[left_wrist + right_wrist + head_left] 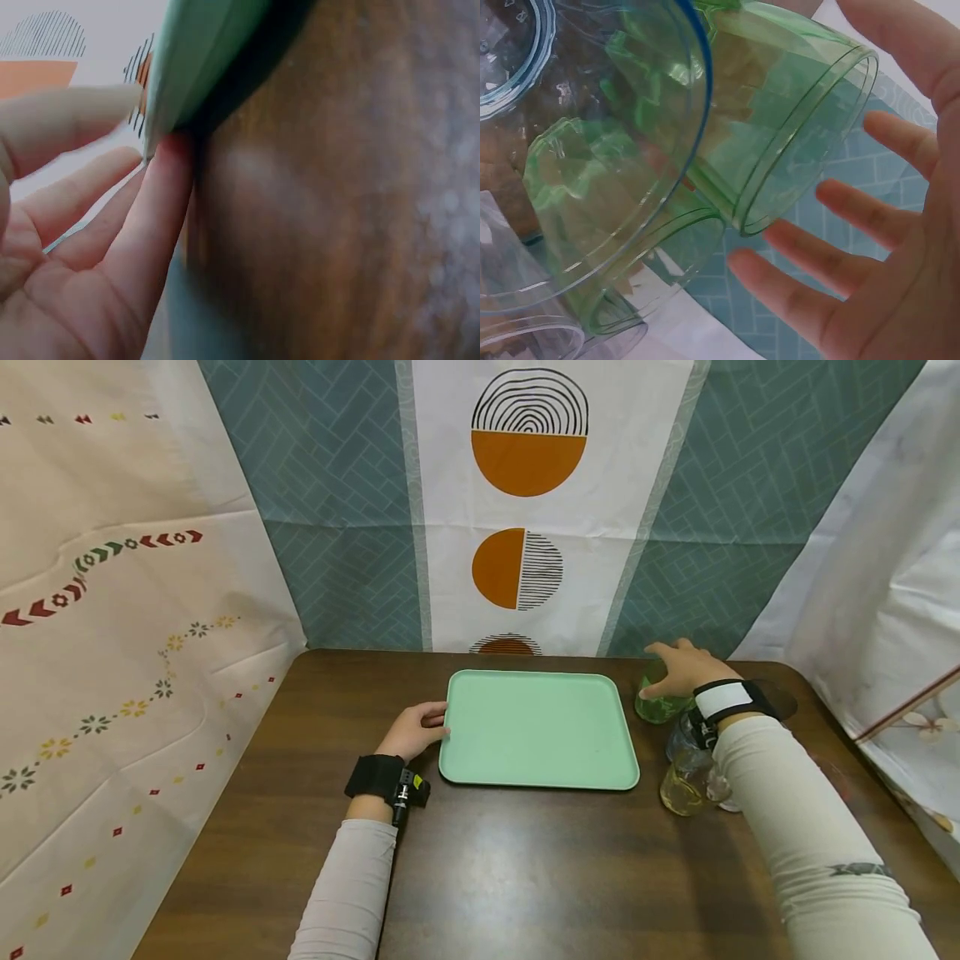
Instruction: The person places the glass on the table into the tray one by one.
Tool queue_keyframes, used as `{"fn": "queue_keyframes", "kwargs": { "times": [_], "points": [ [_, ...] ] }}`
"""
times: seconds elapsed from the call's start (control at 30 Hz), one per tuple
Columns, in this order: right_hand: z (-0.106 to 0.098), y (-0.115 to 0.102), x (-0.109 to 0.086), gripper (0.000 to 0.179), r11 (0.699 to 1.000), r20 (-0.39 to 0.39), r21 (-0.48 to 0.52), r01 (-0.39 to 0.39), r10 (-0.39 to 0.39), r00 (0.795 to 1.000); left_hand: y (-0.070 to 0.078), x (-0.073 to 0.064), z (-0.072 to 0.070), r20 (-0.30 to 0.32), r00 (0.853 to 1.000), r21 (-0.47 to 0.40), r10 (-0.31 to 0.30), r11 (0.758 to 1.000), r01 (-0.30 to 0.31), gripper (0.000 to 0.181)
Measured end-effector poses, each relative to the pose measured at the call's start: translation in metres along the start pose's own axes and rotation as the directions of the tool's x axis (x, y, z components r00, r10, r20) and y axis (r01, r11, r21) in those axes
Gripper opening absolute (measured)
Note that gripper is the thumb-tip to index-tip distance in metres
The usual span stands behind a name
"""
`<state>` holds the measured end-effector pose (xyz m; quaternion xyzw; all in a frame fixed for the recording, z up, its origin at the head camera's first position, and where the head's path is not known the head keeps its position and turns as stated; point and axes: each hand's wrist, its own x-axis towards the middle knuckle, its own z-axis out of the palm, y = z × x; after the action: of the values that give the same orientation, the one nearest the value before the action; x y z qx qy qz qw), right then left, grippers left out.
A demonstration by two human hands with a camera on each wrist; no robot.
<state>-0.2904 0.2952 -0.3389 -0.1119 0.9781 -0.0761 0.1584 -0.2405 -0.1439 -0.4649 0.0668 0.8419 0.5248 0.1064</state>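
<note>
A pale green rectangular tray (pixel 536 731) lies flat on the brown table. My left hand (pixel 412 731) pinches its left edge, and the left wrist view shows the thumb and fingers at the rim (pixel 176 82). Toward the back right, my right hand (pixel 684 670) reaches over a transparent green cup (pixel 657 708) with thumb and fingers spread. In the right wrist view the fingers (pixel 795 296) curve loosely near the mouth of that green cup (pixel 795 127), not closed round it.
Close to the right wrist stand a clear bluish cup (pixel 677 745) and a yellowish cup (pixel 682 792). More clear cups are partly hidden under the right forearm. A second green cup (pixel 667 262) shows behind the blue-rimmed one. Patterned cloth (pixel 517 510) hangs behind the table (pixel 480 877).
</note>
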Motion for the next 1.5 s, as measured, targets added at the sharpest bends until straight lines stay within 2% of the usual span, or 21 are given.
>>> {"fn": "queue_keyframes", "kwargs": {
  "times": [0.07,0.23,0.4,0.57,0.97,1.27,1.5],
  "points": [
    [-0.0005,0.0004,0.0003,0.088,1.0,0.005,-0.016,0.002,-0.002,1.0,-0.0017,-0.0006,0.0002,0.001,1.0,-0.009,0.012,1.0,-0.012,0.05],
    [-0.0021,-0.0018,0.0016,0.077,0.999,0.001,-0.036,0.005,-0.005,1.0,-0.0028,-0.0015,0.0024,-0.015,1.0,-0.058,-0.005,0.998,0.004,0.048],
    [-0.0013,-0.0049,0.0019,0.073,1.0,-0.005,-0.025,0.011,-0.011,1.0,-0.0027,-0.0024,0.0053,-0.041,0.998,-0.164,-0.049,0.986,0.042,0.049],
    [-0.0005,-0.0042,0.0028,0.071,1.0,-0.017,-0.024,0.018,-0.019,1.0,-0.0046,-0.0022,0.0069,-0.04,0.997,-0.241,-0.067,0.969,0.055,0.051],
    [0.0018,0.0003,0.0069,0.073,0.999,-0.039,-0.037,0.023,-0.025,0.999,-0.009,-0.001,0.0077,-0.054,0.997,-0.274,-0.055,0.961,0.038,0.05],
    [0.0022,-0.0028,0.0077,0.073,0.999,-0.045,-0.032,0.018,-0.019,0.999,-0.0109,-0.0014,0.0066,-0.05,0.997,-0.292,-0.064,0.955,0.046,0.05],
    [0.0036,-0.0062,0.0074,0.074,0.999,-0.089,-0.043,0.029,-0.033,0.995,-0.0098,-0.002,0.0061,-0.054,0.996,-0.29,-0.066,0.956,0.047,0.049]
  ]
}}
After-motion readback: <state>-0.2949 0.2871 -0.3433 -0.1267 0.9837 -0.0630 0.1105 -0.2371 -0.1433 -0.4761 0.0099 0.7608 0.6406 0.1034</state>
